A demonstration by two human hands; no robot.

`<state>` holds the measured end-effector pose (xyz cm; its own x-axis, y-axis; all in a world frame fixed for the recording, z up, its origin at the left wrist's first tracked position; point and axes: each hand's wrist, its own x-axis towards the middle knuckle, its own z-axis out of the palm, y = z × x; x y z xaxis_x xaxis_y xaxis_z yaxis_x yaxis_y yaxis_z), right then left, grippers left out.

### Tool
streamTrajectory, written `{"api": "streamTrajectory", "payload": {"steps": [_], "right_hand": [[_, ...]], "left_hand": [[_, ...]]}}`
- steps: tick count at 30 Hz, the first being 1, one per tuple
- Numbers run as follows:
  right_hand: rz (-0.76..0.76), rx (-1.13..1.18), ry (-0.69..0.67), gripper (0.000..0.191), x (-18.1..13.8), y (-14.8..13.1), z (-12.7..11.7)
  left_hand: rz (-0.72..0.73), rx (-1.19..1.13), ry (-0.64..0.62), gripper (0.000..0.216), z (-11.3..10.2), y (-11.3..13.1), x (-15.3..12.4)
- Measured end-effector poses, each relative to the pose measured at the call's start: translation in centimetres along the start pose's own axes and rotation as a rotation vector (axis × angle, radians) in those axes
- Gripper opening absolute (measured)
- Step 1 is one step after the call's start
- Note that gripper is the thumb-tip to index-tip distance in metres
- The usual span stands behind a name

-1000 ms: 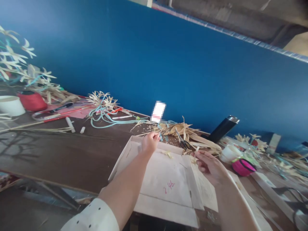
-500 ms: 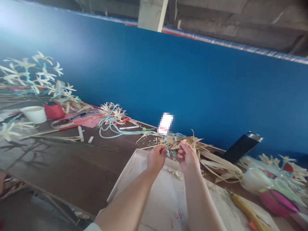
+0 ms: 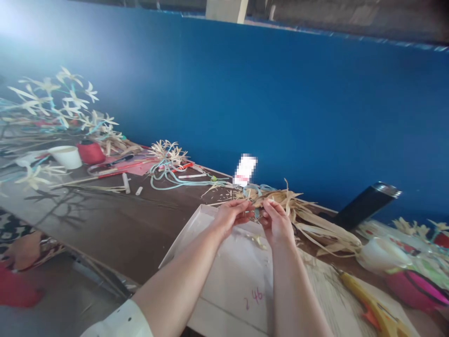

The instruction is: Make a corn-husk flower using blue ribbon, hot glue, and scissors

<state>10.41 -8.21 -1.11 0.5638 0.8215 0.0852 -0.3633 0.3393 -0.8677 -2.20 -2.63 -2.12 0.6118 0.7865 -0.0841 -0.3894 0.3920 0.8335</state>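
Observation:
My left hand [image 3: 231, 216] and my right hand [image 3: 278, 221] meet over the far edge of a flattened white cardboard box [image 3: 196, 234]. Both pinch a small piece of dried straw leaf between their fingertips; it is too small to see clearly. Just beyond them lies a heap of dry straw leaves [image 3: 308, 213] with light blue strips mixed in. A small straw scrap [image 3: 257, 240] rests on the cardboard under my hands.
A brown table [image 3: 115, 220] runs along a blue wall [image 3: 245, 93]. Straw flowers [image 3: 66, 103], a white cup [image 3: 66, 157], a red spool [image 3: 90, 152], blue cords [image 3: 168, 175], a black flask [image 3: 365, 206], a yellow glue gun [image 3: 372, 309] and a pink object [image 3: 417, 288] lie about.
My right hand came from the right side of the cardboard to meet my left hand at the straw heap. The hands have drawn closer together and the view has shifted.

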Motion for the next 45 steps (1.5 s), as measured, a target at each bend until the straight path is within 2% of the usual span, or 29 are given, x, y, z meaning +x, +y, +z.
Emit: {"api": "streamTrajectory", "payload": {"steps": [4,8,11,15,20,25,32,39,45], "right_hand": [[0.022,-0.044,-0.092,0.026,-0.32,0.17,0.09],[0.021,-0.045,-0.165,0.023,-0.64,0.02,0.23],[0.031,-0.054,-0.170,0.025,-0.71,-0.18,0.26],[0.093,-0.068,-0.112,0.034,-0.62,-0.26,0.23],[0.085,-0.110,-0.125,0.027,-0.79,0.11,0.60],[0.048,-0.123,-0.073,0.027,-0.79,0.38,0.77],[0.097,-0.089,-0.048,0.021,-0.62,0.14,0.63],[0.056,0.016,0.002,0.024,-0.57,-0.26,0.60],[0.089,0.068,-0.092,0.024,-0.54,-0.20,0.37]], "left_hand": [[-0.053,-0.134,-0.110,0.026,-0.20,0.13,-0.32],[-0.053,-0.182,-0.107,0.018,-0.15,0.14,-0.29],[0.000,-0.165,-0.080,0.016,-0.01,0.02,-0.04],[0.198,-0.033,0.009,0.021,0.21,-0.21,0.31],[0.360,0.270,0.029,0.023,0.35,-0.38,0.20],[0.397,0.407,0.040,0.025,0.40,-0.33,-0.13],[0.393,0.421,0.015,0.026,0.75,-0.22,-0.30],[0.424,0.487,0.017,0.022,0.55,-0.42,-0.38],[0.431,0.515,-0.008,0.023,0.71,-0.30,-0.65]]}}
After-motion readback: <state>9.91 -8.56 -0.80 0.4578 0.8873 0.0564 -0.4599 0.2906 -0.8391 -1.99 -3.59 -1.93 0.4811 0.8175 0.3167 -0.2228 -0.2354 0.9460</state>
